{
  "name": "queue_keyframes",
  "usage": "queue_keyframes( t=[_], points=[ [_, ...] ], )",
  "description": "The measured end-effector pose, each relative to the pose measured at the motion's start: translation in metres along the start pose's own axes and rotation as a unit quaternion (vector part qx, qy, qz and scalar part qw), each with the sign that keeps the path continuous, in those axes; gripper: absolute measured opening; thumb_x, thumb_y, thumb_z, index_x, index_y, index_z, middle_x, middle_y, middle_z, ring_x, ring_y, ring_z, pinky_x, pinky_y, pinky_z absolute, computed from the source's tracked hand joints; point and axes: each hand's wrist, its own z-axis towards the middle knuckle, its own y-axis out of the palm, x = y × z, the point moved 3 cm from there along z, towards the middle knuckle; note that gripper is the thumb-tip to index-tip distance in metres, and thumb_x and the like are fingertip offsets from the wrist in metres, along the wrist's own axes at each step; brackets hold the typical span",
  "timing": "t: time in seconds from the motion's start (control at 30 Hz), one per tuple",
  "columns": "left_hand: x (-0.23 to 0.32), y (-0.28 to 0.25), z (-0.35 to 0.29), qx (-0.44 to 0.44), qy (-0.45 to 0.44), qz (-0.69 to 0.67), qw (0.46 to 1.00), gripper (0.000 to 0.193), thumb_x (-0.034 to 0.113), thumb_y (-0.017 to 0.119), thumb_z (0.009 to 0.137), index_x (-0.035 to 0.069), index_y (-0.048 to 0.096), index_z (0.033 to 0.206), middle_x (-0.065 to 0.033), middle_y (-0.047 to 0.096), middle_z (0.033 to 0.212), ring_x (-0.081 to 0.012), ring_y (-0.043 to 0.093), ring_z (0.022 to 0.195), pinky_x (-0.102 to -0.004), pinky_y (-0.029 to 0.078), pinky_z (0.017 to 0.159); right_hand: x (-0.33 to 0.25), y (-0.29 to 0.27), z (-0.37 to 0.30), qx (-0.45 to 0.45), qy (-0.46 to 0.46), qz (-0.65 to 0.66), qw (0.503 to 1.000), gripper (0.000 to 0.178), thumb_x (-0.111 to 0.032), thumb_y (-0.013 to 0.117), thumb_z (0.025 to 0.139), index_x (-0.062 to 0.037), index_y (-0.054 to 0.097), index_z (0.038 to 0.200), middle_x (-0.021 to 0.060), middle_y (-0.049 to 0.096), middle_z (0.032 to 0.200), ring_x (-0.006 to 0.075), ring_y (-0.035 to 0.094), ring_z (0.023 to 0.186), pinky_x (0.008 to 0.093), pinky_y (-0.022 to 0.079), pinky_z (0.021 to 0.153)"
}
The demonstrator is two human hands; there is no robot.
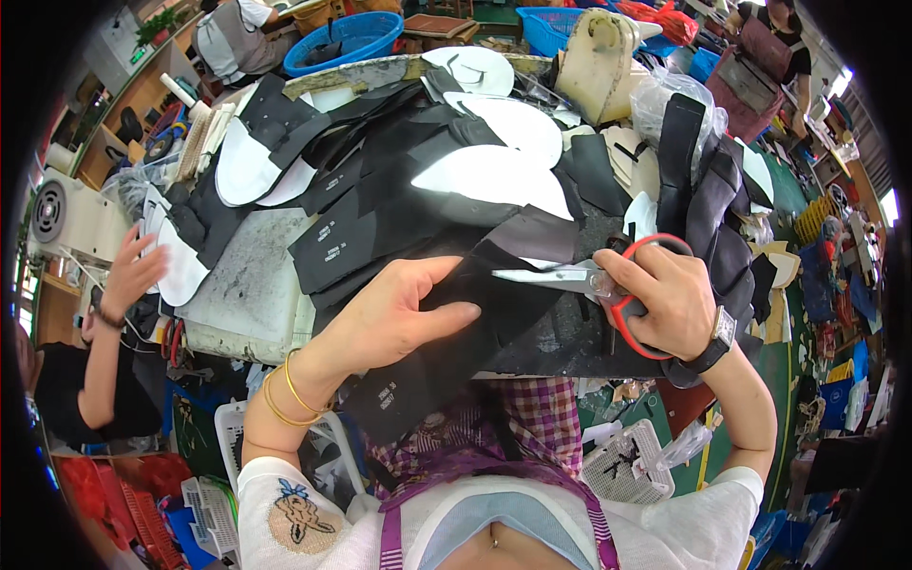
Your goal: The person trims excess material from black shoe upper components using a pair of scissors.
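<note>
Black fabric piece (475,323) — a long dark strip at centre frame, running from the lower middle up toward the scissors, held off the table edge over a checked apron.

Left hand (399,318): centre-left, palm flat on the strip, thumb over its upper edge, fingers closed on it to pin it; gold bangles at the wrist.

Right hand (670,299): right of centre, fingers wrapped through the red loops of the scissors (589,280), gripping them; watch on the wrist. Steel blades point left, their tips resting at the strip's upper edge and nearly shut.

Progress, as judged: the blades sit at the edge of the strip and it looks whole along most of its length — trimming seems at an early point, with the bulk of the piece uncut. Whether a notch is made under the blades cannot be told.

Table (247,285): a pale worn top, bare patch at centre-left. Beyond the hands, a heap of black cut pieces (380,190) overlapping, with white sole-shaped pieces (494,171) among them, upper middle.

Further: a dark bundle of straps (703,190) at upper right; a blue basket (347,38) at the top edge; another person's raised hand (128,275) at far left beside a pale machine (66,218).
</note>
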Motion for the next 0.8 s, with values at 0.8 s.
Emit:
queue_keyframes(
  t=[0.8],
  points=[
    [-0.014,0.036,0.012,-0.021,0.002,-0.221,0.975,0.034,0.003,0.058,0.083,-0.003,0.05,0.115,-0.0019,0.059,0.094,-0.0048,0.053,0.08,-0.0202,0.044,0.077,0.003,0.026,0.026,0.131,0.333,0.615,0.703,0.029,-0.007,0.063,0.079,-0.0017,0.047,0.103,0.0039,0.054,0.071,0.0082,0.054,0.057,0.0227,0.045,0.053]
  ],
)
